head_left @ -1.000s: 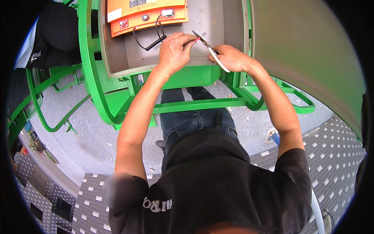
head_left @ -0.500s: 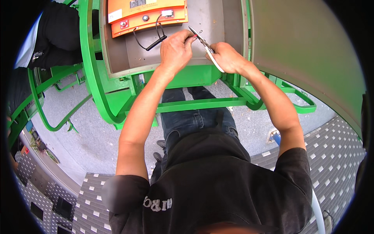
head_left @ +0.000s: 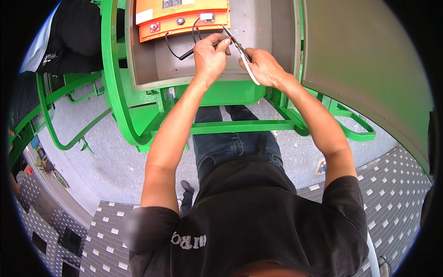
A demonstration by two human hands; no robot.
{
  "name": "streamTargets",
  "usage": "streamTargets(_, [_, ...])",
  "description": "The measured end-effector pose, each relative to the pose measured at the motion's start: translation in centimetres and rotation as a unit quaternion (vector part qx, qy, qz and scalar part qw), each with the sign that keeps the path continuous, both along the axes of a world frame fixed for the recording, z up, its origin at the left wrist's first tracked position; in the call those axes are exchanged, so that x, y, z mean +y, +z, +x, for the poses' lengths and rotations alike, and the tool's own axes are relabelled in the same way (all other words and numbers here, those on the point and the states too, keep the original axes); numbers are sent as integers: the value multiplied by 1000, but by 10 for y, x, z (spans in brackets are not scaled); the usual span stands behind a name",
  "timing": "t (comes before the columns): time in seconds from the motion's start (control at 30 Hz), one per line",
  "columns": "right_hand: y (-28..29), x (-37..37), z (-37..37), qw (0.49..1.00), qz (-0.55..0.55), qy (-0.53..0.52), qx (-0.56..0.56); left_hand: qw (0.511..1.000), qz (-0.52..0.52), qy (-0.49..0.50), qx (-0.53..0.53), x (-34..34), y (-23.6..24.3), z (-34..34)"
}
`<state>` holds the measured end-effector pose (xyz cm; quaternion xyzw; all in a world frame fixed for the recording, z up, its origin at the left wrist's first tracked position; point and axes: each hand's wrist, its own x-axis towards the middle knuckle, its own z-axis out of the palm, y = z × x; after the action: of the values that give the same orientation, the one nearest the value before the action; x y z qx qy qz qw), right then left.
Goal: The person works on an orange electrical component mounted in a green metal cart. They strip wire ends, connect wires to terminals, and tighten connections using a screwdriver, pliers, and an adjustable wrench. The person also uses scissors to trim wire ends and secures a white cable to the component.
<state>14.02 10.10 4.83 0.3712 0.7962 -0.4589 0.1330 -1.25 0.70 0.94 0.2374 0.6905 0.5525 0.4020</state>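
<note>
My right hand [head_left: 265, 67] is closed on a scissors-like tool [head_left: 250, 70] with white handles and long, pointed dark metal jaws. Its tip points away, up to the left. Beside those jaws, my left hand [head_left: 211, 55] pinches something tiny; a speck of red shows at the fingertips, too small to name. Both hands are over the front part of a grey metal box [head_left: 182, 75]. An orange battery-like case [head_left: 173, 27] sits inside, just beyond my left hand. A black cable [head_left: 170, 50] loops from its front panel and passes behind that hand.
A green tube frame [head_left: 244, 126] runs across in front of my legs. To the right stands a large grey panel [head_left: 369, 60] with green edging. Another person in dark clothing [head_left: 78, 37] is at the far left, beside more green framework. Patterned paving [head_left: 392, 194] lies below.
The whole view has shifted slightly, with the case now farther right. My hands keep their grips; the tool and my left fingertips remain close together.
</note>
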Motion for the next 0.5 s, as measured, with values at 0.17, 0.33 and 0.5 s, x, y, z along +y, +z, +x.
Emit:
streamTargets(0.17, [-11,2,-5,1000,-23,-8,12,1000,2,-10,-26,-1,-4,-9])
streamTargets(0.33, [-25,5,-10,997,39,21,64,987,11,-17,-162,-3,-3,-23])
streamTargets(0.5, [-40,11,-20,990,93,55,89,968,21,-12,-250,-3,0,-34])
